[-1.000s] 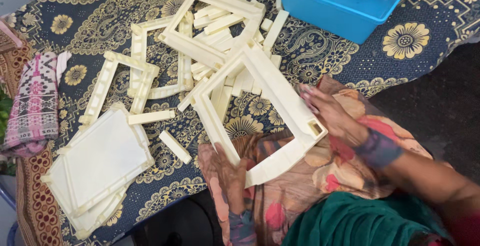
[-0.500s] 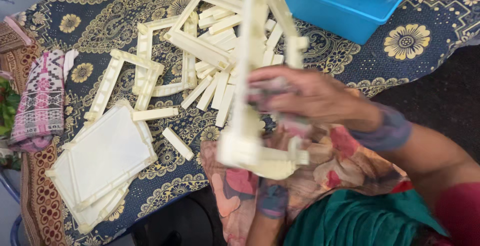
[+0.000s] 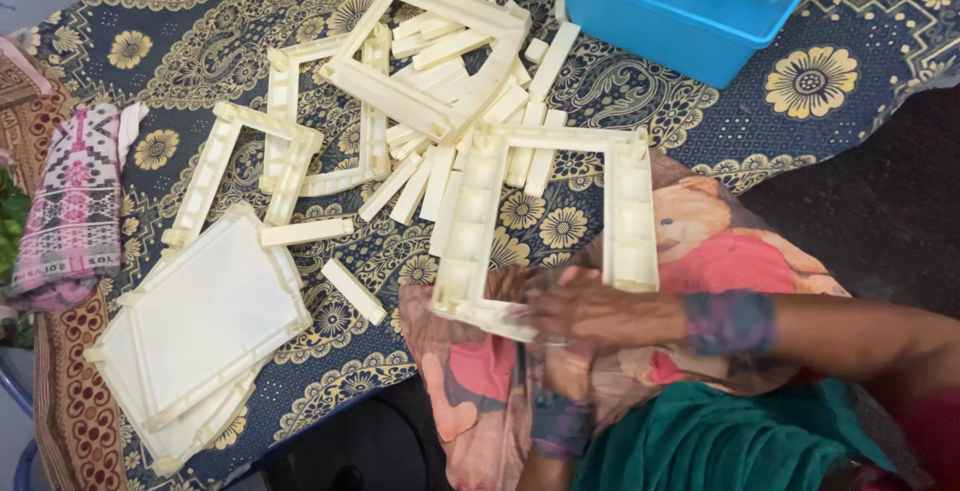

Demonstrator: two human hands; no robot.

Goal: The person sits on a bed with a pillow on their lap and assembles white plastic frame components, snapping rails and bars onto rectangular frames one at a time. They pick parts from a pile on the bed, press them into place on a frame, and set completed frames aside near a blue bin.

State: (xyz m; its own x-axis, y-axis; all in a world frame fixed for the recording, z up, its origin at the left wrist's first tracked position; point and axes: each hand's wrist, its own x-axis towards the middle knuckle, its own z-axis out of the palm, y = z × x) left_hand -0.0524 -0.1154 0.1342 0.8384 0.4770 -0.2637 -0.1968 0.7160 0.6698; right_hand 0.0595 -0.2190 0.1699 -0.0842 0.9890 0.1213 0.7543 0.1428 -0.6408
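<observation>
the right hand point(image 3: 600, 313) is lying across the near rail of a cream plastic frame point(image 3: 548, 221), fingers pressed down over that rail and pinching it, while the frame is resting flat on the person's lap, over a pink patterned cloth point(image 3: 700, 251), with its far rail reaching the edge of the blue floral spread point(image 3: 200, 41). the left hand point(image 3: 565, 376) is sitting underneath the right one, mostly hidden; it seems to be propping the same rail from below, though i cannot tell whether its fingers are closing on it. the frame is looking light and stiff, a thin ribbed moulding open in the middle, so it is probably flexing a little if held by one corner; taking it by a rail near a corner, or by both side rails, is looking like the steadier hold, and the smooth plastic may be slipping a bit. further off, a heap of loose frames and short bars point(image 3: 430, 81) is lying on the spread, a stack of flat cream panels point(image 3: 200, 336) is sitting at near left, and a blue plastic bin point(image 3: 690, 11) is standing at far right.
</observation>
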